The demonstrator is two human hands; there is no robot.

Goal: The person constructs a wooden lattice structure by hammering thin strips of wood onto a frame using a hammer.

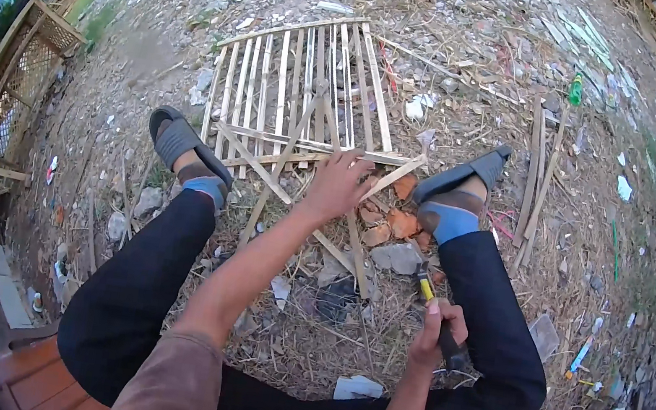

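A frame of narrow wooden slats (283,84) lies on the ground between my feet, its slats running away from me. My left hand (339,185) is at its near edge, fingers bent over the near cross slat (287,140); the fingertips are partly hidden. Beside that hand, a short diagonal slat (393,177) meets the cross slat. Another diagonal slat (256,165) crosses at the left. Near my right knee, my right hand (440,332) is closed around a hammer (427,288) with a black and yellow handle, its head pointing away from me.
Broken bricks (402,224) and a grey stone (398,258) lie by my right foot. Loose planks (537,181) and a green bottle (576,89) are farther right. A lattice wooden frame (20,78) stands at the left. Rubble and litter cover the ground.
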